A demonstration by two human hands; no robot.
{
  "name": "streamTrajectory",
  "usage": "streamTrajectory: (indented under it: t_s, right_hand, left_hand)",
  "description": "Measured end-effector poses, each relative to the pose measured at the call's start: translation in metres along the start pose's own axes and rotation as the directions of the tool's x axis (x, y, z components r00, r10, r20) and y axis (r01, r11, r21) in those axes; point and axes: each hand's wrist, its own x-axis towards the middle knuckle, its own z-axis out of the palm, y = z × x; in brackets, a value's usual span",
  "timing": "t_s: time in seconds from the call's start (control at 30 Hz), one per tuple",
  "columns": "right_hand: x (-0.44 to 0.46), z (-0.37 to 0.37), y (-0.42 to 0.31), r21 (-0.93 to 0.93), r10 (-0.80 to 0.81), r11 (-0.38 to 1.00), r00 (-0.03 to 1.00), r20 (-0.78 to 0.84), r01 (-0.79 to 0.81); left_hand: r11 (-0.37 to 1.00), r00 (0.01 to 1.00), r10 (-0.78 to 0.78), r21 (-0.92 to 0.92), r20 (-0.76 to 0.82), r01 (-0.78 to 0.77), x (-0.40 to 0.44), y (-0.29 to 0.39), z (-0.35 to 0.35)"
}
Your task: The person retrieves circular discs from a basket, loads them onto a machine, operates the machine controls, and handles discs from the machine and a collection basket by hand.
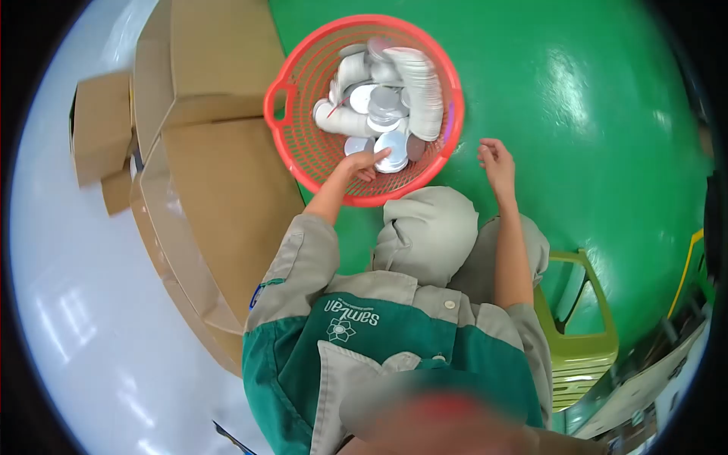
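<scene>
My left hand point(362, 164) reaches over the near rim of a red plastic basket point(453, 95). One digit lies across a small stack of white discs point(392, 144), and the other fingers curl at its left side. Long rows of thin white discs point(419, 91) and loose grey-white discs point(385, 105) lie in the basket. A brown disc point(415, 148) is just right of the stack. To the right, outside the basket, my right hand point(497, 159) is raised with loosely bent, parted fingers and nothing in it.
Large open cardboard boxes point(227, 182) stand along the left, touching the basket's side. A smaller carton point(102, 125) is farther left. A green plastic stool point(580, 349) is at my right, on the green floor point(561, 152). Frames or panels point(644, 390) lean at the lower right.
</scene>
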Motion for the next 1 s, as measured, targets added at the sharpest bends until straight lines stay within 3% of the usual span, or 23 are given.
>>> streamTrajectory:
  t_s: [0.1, 0.17, 0.2, 0.23, 0.33, 0.37, 0.47, 0.5, 0.6, 0.63, 0.73, 0.77, 0.83, 0.87, 0.93, 1.0]
  right_hand:
    - [-0.015, -0.004, -0.005, -0.092, -0.092, 0.992, 0.996, -0.002, 0.092]
    - [-0.025, -0.006, -0.014, -0.2, -0.195, 0.96, 0.981, 0.018, 0.194]
    - [-0.028, -0.007, -0.019, -0.255, -0.249, 0.935, 0.968, 0.024, 0.247]
    - [-0.029, -0.004, -0.024, -0.241, -0.242, 0.94, 0.97, 0.026, 0.241]
    - [-0.03, 0.0, -0.028, -0.213, -0.23, 0.947, 0.971, 0.066, 0.239]
    - [-0.029, 0.001, -0.028, -0.208, -0.233, 0.947, 0.969, 0.08, 0.244]
    - [-0.025, 0.007, -0.021, -0.244, -0.268, 0.929, 0.96, 0.076, 0.279]
    - [-0.024, 0.006, -0.019, -0.262, -0.279, 0.921, 0.958, 0.069, 0.287]
    - [-0.021, 0.004, -0.023, -0.154, -0.26, 0.956, 0.964, -0.045, 0.251]
    - [-0.022, 0.001, -0.029, -0.125, -0.245, 0.964, 0.967, -0.07, 0.235]
    - [-0.03, -0.004, -0.046, 0.136, -0.152, 0.976, 0.981, -0.118, 0.168]
    - [-0.033, -0.005, -0.052, 0.187, -0.105, 0.976, 0.994, -0.04, 0.11]
    - [-0.043, 0.015, -0.079, 0.301, -0.227, 0.934, 0.97, 0.087, 0.191]
    - [-0.049, 0.025, -0.096, 0.355, -0.288, 0.907, 0.949, 0.127, 0.227]
    - [-0.057, 0.032, -0.131, 0.501, -0.21, 0.865, 0.914, 0.347, 0.009]
    - [-0.05, 0.035, -0.126, 0.424, -0.313, 0.888, 0.908, 0.277, 0.177]
  left_hand:
    - [0.984, 0.989, -0.113, -0.128, 0.099, 0.125, 0.013, 0.008, 0.016]
    - [0.913, 0.995, -0.059, -0.408, -0.077, 0.023, 0.014, -0.003, 0.033]
    - [0.849, 0.985, -0.041, -0.525, -0.17, -0.055, 0.016, -0.005, 0.038]
    - [0.625, 0.981, 0.13, -0.757, -0.142, -0.193, 0.018, -0.005, 0.037]
    - [0.477, 0.994, 0.087, -0.872, -0.073, -0.106, 0.039, 0.019, 0.032]
    - [0.553, 1.0, 0.016, -0.833, -0.017, -0.023, 0.04, 0.026, 0.031]
    - [0.645, 0.973, -0.076, -0.755, -0.217, -0.118, 0.005, 0.046, 0.036]
    - [0.704, 0.961, 0.053, -0.672, -0.273, -0.23, 0.012, 0.034, 0.035]
    - [0.876, 0.91, 0.195, -0.352, -0.367, -0.33, 0.033, 0.0, 0.016]
    - [0.921, 0.893, 0.181, -0.249, -0.411, -0.301, -0.051, 0.028, 0.013]
    - [0.772, 0.902, 0.299, -0.476, -0.312, -0.421, -0.081, 0.01, -0.023]
    - [0.676, 0.868, 0.386, -0.545, -0.312, -0.496, -0.092, 0.009, -0.026]
    - [0.453, 0.777, 0.541, -0.667, -0.322, -0.592, -0.161, 0.029, -0.019]
    - [0.411, 0.741, 0.59, -0.67, -0.322, -0.618, -0.183, 0.042, -0.011]
    - [0.321, 0.657, 0.689, -0.683, -0.306, -0.655, -0.215, 0.074, 0.008]
    - [0.336, 0.601, 0.751, -0.624, -0.273, -0.705, -0.227, 0.101, 0.026]
